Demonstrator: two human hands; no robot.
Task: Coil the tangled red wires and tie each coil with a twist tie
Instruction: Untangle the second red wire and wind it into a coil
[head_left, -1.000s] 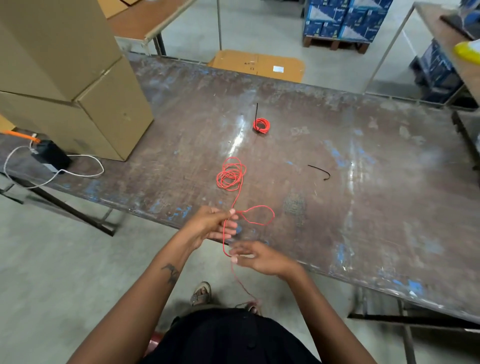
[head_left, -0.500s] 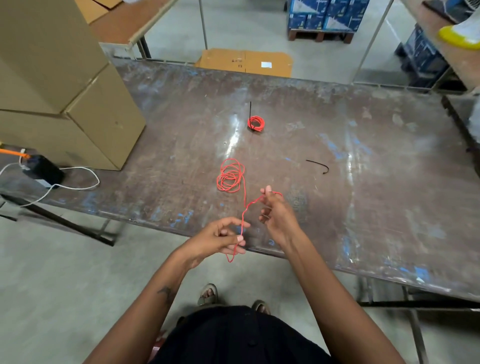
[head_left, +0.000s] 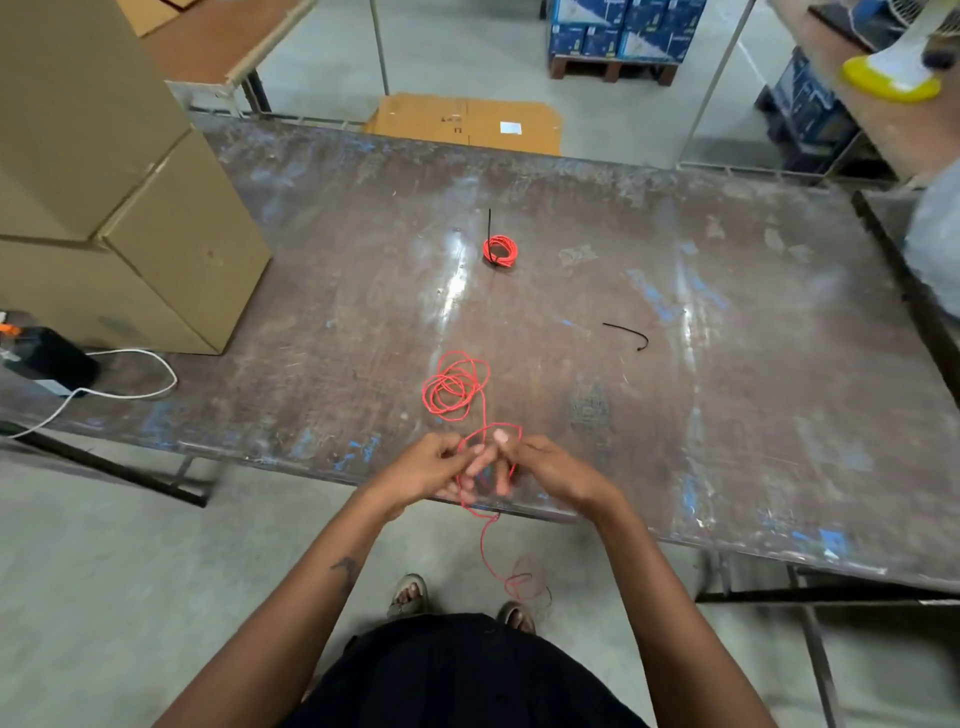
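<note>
Red wire (head_left: 453, 391) is lying in a loose tangle near the front edge of the worn table (head_left: 727, 415). One strand runs back into both hands and hangs down to the floor. Left hand (head_left: 427, 467) pinches the strand, and the right hand (head_left: 545, 465) has a loop of it round its curled fingers. Farther back sits a finished coil (head_left: 501, 250) with a black tie sticking up, and a spare twist tie (head_left: 628, 335) is off to the right. Cardboard boxes (head_left: 114, 171) are stacked on the left.

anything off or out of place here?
One thing: the loose red wire held in both hands trails off the worn metal table's near edge, its tail dangling toward the floor by the feet. Finished small red coil sits tied.
</note>
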